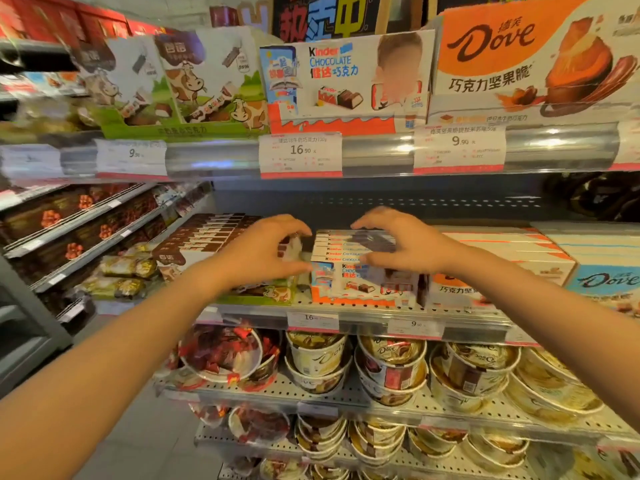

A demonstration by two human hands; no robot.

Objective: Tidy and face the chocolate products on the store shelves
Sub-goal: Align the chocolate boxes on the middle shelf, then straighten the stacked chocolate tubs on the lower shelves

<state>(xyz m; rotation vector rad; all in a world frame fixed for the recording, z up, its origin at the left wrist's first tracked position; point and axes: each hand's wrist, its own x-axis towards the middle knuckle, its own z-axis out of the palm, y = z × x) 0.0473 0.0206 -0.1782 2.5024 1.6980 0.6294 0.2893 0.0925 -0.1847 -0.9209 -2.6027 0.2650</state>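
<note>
kinder chocolate boxes [349, 261] clamped between left hand [266, 251] and right hand [398, 244], fingers curled on both sides, best squared flush to shelf edge [346, 311], labels forward.

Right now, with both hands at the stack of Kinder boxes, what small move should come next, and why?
Probably close both hands on the Kinder boxes and square the stack. The left hand and right hand are curled at its two sides, and the upper boxes sit stepped back from the front one.
</note>
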